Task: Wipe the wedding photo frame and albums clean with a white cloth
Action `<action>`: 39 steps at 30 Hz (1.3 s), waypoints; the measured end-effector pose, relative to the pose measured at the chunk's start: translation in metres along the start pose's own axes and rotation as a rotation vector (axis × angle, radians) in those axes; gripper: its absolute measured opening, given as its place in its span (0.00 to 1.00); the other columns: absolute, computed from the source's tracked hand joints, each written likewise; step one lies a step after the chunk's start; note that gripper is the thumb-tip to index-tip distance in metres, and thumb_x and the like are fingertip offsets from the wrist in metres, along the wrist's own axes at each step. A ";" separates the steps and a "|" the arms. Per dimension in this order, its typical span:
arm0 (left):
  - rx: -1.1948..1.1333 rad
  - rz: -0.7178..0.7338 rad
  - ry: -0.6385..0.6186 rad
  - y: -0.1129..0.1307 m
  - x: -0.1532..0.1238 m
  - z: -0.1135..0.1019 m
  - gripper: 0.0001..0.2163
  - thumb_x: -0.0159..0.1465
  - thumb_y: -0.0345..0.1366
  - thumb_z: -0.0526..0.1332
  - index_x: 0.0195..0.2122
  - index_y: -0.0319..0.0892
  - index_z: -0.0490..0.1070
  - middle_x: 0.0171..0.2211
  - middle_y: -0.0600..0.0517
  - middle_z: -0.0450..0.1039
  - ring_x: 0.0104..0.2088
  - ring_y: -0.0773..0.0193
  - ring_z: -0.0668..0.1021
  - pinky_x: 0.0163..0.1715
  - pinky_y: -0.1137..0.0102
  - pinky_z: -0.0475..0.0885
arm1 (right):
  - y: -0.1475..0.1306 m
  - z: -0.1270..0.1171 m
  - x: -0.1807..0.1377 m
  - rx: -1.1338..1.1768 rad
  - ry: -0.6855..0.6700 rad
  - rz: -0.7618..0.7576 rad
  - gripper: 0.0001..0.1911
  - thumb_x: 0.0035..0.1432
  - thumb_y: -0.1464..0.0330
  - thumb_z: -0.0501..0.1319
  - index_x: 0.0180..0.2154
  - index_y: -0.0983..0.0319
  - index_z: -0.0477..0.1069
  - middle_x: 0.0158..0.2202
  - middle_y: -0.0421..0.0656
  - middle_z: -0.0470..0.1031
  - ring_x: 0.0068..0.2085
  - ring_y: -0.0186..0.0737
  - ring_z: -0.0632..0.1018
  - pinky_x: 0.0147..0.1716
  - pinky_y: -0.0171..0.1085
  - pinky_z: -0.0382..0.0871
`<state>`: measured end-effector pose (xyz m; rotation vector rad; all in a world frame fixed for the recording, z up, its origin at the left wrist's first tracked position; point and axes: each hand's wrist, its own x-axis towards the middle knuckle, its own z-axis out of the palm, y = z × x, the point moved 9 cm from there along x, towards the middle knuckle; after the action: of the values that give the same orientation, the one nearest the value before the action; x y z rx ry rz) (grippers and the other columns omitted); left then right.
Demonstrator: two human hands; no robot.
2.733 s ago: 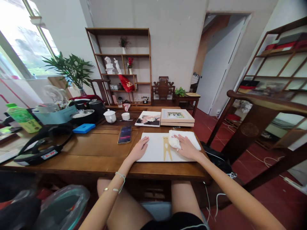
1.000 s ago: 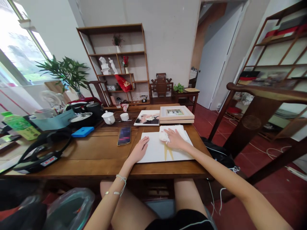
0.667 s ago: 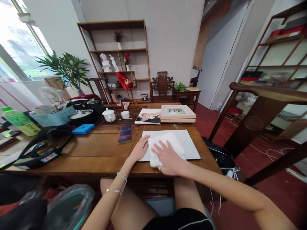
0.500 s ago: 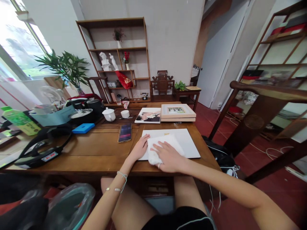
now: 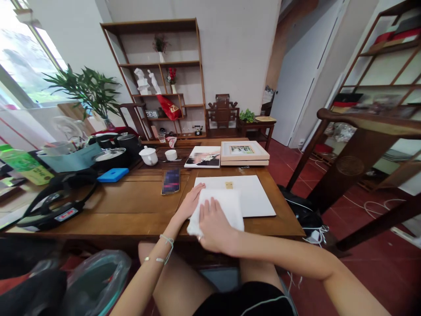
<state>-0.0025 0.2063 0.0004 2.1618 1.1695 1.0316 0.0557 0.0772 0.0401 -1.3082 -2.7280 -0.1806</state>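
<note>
A flat white rectangular panel, with a small tan patch on it, lies on the wooden table before me. Spread over its left part is a white cloth, whose near edge hangs past the panel onto the table. My right hand presses on this cloth and holds it, fingers close together on top. At the panel's left edge rests my left hand, fingers stretched out, beside the cloth. The cloth hides the panel's lower left portion.
Left of the panel lies a phone. Behind are a photo print, a framed picture, a white teapot and a white cup. A blue box and a black headset-like strap sit farther left. A chair stands right.
My right hand has slid the cloth left and toward me, uncovering the tan patch and more of the panel's right side. My left hand stays at the left edge.
</note>
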 end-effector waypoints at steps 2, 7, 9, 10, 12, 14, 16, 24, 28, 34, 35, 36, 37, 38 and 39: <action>-0.021 0.000 0.011 -0.003 0.000 0.000 0.20 0.66 0.41 0.48 0.52 0.39 0.70 0.58 0.44 0.67 0.61 0.56 0.65 0.63 0.58 0.55 | -0.016 0.001 -0.009 -0.014 0.028 -0.056 0.39 0.53 0.55 0.57 0.57 0.81 0.60 0.56 0.71 0.62 0.57 0.69 0.62 0.56 0.59 0.51; 0.018 0.008 -0.033 -0.003 0.000 0.004 0.19 0.64 0.37 0.50 0.54 0.38 0.68 0.59 0.43 0.64 0.62 0.57 0.64 0.63 0.59 0.56 | 0.032 0.010 0.015 0.076 0.002 0.056 0.31 0.55 0.55 0.57 0.52 0.72 0.67 0.48 0.62 0.72 0.52 0.60 0.69 0.50 0.54 0.60; 0.073 0.005 -0.058 -0.001 0.000 0.006 0.19 0.64 0.36 0.51 0.54 0.38 0.68 0.59 0.43 0.64 0.62 0.56 0.64 0.63 0.58 0.56 | 0.069 0.009 0.031 0.155 -0.006 0.152 0.26 0.55 0.57 0.57 0.49 0.68 0.70 0.48 0.58 0.72 0.52 0.58 0.69 0.50 0.51 0.60; 0.100 0.002 -0.060 0.001 0.000 0.007 0.19 0.64 0.36 0.51 0.54 0.39 0.68 0.59 0.44 0.64 0.62 0.56 0.63 0.63 0.57 0.56 | 0.087 0.007 0.038 0.212 -0.006 0.195 0.23 0.55 0.58 0.57 0.47 0.67 0.71 0.49 0.57 0.72 0.53 0.57 0.69 0.51 0.50 0.60; 0.138 -0.004 -0.049 0.004 0.000 0.006 0.19 0.64 0.35 0.49 0.55 0.40 0.67 0.59 0.45 0.64 0.62 0.56 0.64 0.62 0.56 0.56 | 0.116 0.001 0.050 0.304 -0.002 0.248 0.21 0.58 0.58 0.55 0.45 0.66 0.72 0.49 0.56 0.72 0.52 0.55 0.70 0.51 0.47 0.60; 0.158 -0.009 -0.040 0.005 0.000 0.005 0.19 0.65 0.36 0.49 0.55 0.39 0.67 0.60 0.44 0.64 0.61 0.56 0.64 0.62 0.56 0.57 | 0.133 -0.005 0.061 0.354 0.001 0.272 0.23 0.60 0.56 0.52 0.45 0.66 0.71 0.50 0.55 0.72 0.51 0.54 0.72 0.49 0.44 0.62; 0.168 -0.007 -0.035 0.005 -0.001 0.005 0.19 0.65 0.36 0.49 0.55 0.39 0.67 0.60 0.43 0.63 0.61 0.56 0.65 0.62 0.56 0.57 | 0.141 -0.008 0.073 0.388 0.003 0.282 0.26 0.62 0.53 0.49 0.47 0.66 0.70 0.52 0.55 0.71 0.51 0.53 0.72 0.46 0.42 0.65; 0.162 0.025 -0.047 0.014 0.000 0.003 0.18 0.65 0.34 0.49 0.53 0.40 0.68 0.55 0.44 0.68 0.56 0.55 0.70 0.58 0.57 0.63 | 0.132 0.018 0.127 0.497 0.027 0.189 0.30 0.60 0.47 0.50 0.46 0.67 0.70 0.52 0.54 0.71 0.50 0.52 0.73 0.45 0.40 0.66; 0.170 0.003 -0.037 0.011 0.000 0.002 0.18 0.65 0.36 0.49 0.53 0.41 0.68 0.57 0.45 0.67 0.58 0.56 0.68 0.60 0.58 0.60 | 0.152 0.032 0.120 0.472 0.069 0.197 0.32 0.59 0.46 0.50 0.48 0.67 0.69 0.54 0.56 0.70 0.55 0.56 0.69 0.51 0.45 0.61; 0.166 -0.036 -0.041 0.004 -0.001 0.005 0.20 0.65 0.38 0.48 0.55 0.38 0.66 0.60 0.43 0.64 0.61 0.57 0.65 0.62 0.58 0.57 | 0.211 0.041 0.061 0.429 0.079 0.264 0.37 0.58 0.44 0.49 0.55 0.67 0.66 0.59 0.56 0.65 0.59 0.57 0.64 0.57 0.46 0.55; 0.166 -0.035 -0.040 0.005 -0.001 0.005 0.20 0.65 0.38 0.48 0.55 0.38 0.67 0.59 0.43 0.64 0.61 0.58 0.65 0.62 0.58 0.57 | 0.222 0.040 0.048 0.427 0.084 0.287 0.37 0.58 0.44 0.49 0.56 0.66 0.65 0.60 0.55 0.63 0.60 0.56 0.63 0.58 0.46 0.54; 0.165 -0.035 -0.041 0.005 -0.001 0.005 0.20 0.65 0.38 0.48 0.55 0.38 0.67 0.60 0.43 0.64 0.61 0.58 0.65 0.63 0.58 0.56 | 0.231 0.039 0.035 0.427 0.088 0.308 0.37 0.59 0.44 0.48 0.57 0.66 0.64 0.61 0.54 0.62 0.61 0.56 0.62 0.59 0.46 0.52; 0.165 -0.037 -0.043 0.006 -0.002 0.005 0.20 0.65 0.38 0.48 0.55 0.38 0.66 0.60 0.43 0.63 0.61 0.57 0.65 0.63 0.58 0.56 | 0.239 0.037 0.023 0.426 0.089 0.326 0.37 0.59 0.45 0.48 0.57 0.65 0.64 0.62 0.53 0.60 0.62 0.55 0.61 0.60 0.46 0.51; 0.164 -0.041 -0.044 0.006 -0.002 0.005 0.20 0.65 0.38 0.48 0.55 0.37 0.66 0.60 0.43 0.63 0.61 0.57 0.64 0.63 0.58 0.56 | 0.243 0.035 0.012 0.422 0.088 0.339 0.36 0.60 0.46 0.47 0.57 0.65 0.64 0.62 0.53 0.59 0.62 0.55 0.59 0.60 0.47 0.49; 0.163 -0.044 -0.044 0.007 -0.002 0.004 0.20 0.65 0.38 0.48 0.55 0.38 0.66 0.60 0.43 0.63 0.62 0.57 0.64 0.63 0.57 0.56 | 0.246 0.033 0.003 0.414 0.087 0.350 0.34 0.61 0.47 0.47 0.56 0.64 0.64 0.62 0.52 0.59 0.63 0.54 0.58 0.61 0.48 0.47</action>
<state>0.0036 0.2009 0.0017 2.2591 1.3148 0.8934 0.2444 0.2370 0.0228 -1.5633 -2.2485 0.3305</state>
